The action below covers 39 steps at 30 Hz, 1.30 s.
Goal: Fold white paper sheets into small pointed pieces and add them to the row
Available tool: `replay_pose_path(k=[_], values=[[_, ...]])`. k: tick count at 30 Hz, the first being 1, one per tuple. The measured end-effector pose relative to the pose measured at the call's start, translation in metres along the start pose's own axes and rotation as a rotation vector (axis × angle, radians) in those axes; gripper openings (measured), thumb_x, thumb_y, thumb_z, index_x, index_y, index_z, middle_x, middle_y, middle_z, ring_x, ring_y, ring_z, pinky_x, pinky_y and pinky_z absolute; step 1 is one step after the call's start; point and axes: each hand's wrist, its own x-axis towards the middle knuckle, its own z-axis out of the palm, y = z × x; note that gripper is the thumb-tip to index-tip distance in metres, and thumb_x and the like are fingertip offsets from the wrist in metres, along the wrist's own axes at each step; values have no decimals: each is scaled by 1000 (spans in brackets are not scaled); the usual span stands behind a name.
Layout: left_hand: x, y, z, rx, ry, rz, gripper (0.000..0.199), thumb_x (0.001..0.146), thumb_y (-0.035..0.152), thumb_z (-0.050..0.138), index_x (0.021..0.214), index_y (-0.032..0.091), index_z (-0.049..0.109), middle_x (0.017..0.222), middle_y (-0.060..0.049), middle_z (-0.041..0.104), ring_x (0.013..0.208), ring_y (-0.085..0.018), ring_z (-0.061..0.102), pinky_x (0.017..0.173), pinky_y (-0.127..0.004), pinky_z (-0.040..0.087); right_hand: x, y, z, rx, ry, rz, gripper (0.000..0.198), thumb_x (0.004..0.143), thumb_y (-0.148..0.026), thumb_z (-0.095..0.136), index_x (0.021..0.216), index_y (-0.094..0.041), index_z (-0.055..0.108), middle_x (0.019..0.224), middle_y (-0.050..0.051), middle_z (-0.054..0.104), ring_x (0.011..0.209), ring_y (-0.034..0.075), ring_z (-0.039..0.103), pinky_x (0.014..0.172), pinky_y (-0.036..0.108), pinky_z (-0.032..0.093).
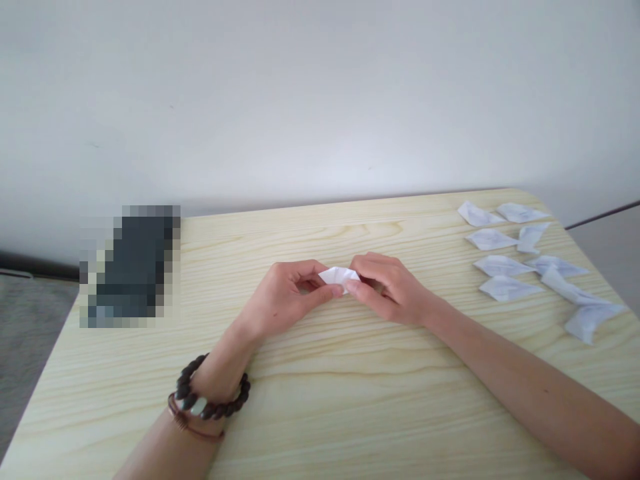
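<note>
A small folded piece of white paper (336,274) is pinched between my two hands above the middle of the table. My left hand (290,297) grips its left side, thumb in front and fingers behind. On the other side, my right hand (387,283) presses the paper between thumb and index finger. Both thumb tips nearly meet at the paper's lower edge. The fingers behind the paper are partly hidden. Dark beads and a thin brown cord circle my left wrist.
Several folded white paper pieces (500,266) lie in loose rows on the right of the wooden table (320,413). A dark, pixelated flat object (133,267) rests at the left edge. The table's far side runs along a pale wall (320,100).
</note>
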Motion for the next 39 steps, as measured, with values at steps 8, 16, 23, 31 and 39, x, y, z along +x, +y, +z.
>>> replay_pose_path(k=[8, 16, 23, 31, 39], values=[[0, 1, 2, 56, 38, 133, 24, 86, 37, 59, 86, 15, 68, 78, -3, 69, 66, -13, 59, 60, -21, 46, -1, 3, 0, 13, -67, -63, 29, 94, -25, 43, 66, -20, 39, 59, -5, 39, 56, 10, 37, 63, 27, 30], [-2, -2, 3, -7, 7, 119, 22, 85, 33, 63, 77, 14, 71, 70, -3, 70, 65, -14, 62, 60, -22, 48, 0, 1, 4, -15, -35, -104, 30, 95, -21, 43, 65, -19, 41, 58, -5, 41, 57, 10, 37, 61, 26, 29], [0, -4, 8, -193, 55, 107, 16, 85, 30, 64, 84, 14, 67, 75, -1, 71, 67, -12, 64, 62, -20, 51, -1, 0, -2, 96, -40, 6, 31, 92, -30, 49, 65, -20, 37, 59, -5, 39, 54, 9, 36, 54, 23, 28], [1, -6, 8, -128, 98, 164, 14, 85, 30, 65, 85, 16, 63, 76, 1, 67, 67, -8, 58, 60, -17, 45, 0, 2, 1, -2, -40, 37, 33, 88, -29, 56, 63, -19, 37, 55, -6, 40, 53, 8, 37, 54, 21, 27], [4, -8, 7, -126, 173, 157, 11, 80, 29, 71, 83, 18, 72, 80, 0, 71, 69, -10, 58, 57, -18, 45, -1, 1, 3, -29, -33, 4, 34, 89, -34, 57, 64, -19, 40, 55, -6, 39, 54, 8, 38, 57, 22, 29]])
